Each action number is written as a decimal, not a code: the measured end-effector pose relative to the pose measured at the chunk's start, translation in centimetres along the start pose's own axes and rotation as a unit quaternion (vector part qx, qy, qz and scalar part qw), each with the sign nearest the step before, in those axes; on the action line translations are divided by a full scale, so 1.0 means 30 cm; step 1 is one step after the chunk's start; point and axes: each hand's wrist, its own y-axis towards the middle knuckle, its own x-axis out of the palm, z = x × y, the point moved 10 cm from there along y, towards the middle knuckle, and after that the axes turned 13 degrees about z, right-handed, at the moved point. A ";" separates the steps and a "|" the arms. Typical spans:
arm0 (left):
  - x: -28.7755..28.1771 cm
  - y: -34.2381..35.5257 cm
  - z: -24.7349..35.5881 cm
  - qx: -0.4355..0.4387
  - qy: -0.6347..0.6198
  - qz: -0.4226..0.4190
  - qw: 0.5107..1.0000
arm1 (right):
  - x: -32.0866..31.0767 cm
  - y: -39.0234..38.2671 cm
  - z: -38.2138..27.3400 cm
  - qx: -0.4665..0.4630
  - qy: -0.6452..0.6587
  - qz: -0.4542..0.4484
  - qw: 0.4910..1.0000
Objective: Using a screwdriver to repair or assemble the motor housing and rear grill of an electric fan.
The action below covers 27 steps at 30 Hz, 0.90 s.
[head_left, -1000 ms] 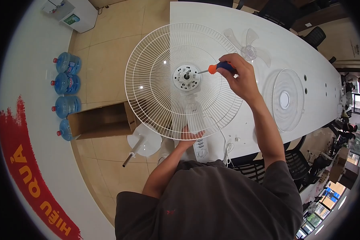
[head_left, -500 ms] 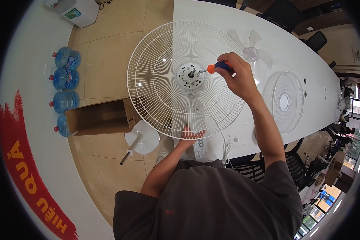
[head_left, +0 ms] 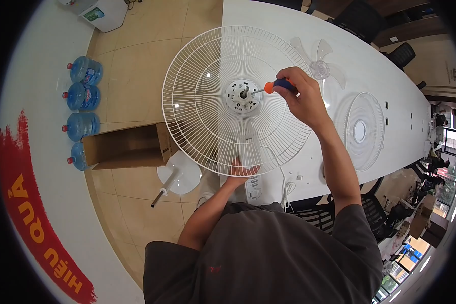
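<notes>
A white wire rear grille [head_left: 192, 76] of a fan faces up, with the round motor plate [head_left: 236, 104] and its metal shaft at the centre. My right hand [head_left: 305, 99] is closed around the blue and orange handle of a screwdriver [head_left: 269, 87]. The screwdriver's tip meets the right side of the motor plate. Below the grille's near rim, my left hand [head_left: 242, 171] grips the white fan body [head_left: 248, 142], with its fingers partly hidden behind the wires. Near it lies the control panel [head_left: 254, 188] with its buttons and knob.
Clear fan blades [head_left: 319, 70] and a front grille [head_left: 359, 109] lie on the white table [head_left: 405, 96]. An open cardboard box [head_left: 131, 147] and a round stand base with a pole [head_left: 179, 175] are on the floor at left. Several water bottles [head_left: 83, 98] line the wall. A white cable [head_left: 287, 190] trails nearby.
The screwdriver stays against the motor plate, and both hands keep their grips. The view has shifted very slightly; nothing else visibly differs.
</notes>
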 end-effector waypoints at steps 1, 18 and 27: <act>0.003 -0.003 -0.011 -0.012 -0.023 -0.002 1.000 | 0.004 0.000 0.003 0.003 -0.002 -0.004 1.000; 0.013 -0.006 -0.033 -0.009 -0.021 -0.005 1.000 | 0.015 0.004 -0.010 -0.007 -0.006 -0.021 1.000; 0.030 -0.021 -0.078 0.010 0.002 0.004 1.000 | 0.031 0.024 -0.004 0.003 -0.080 -0.005 0.997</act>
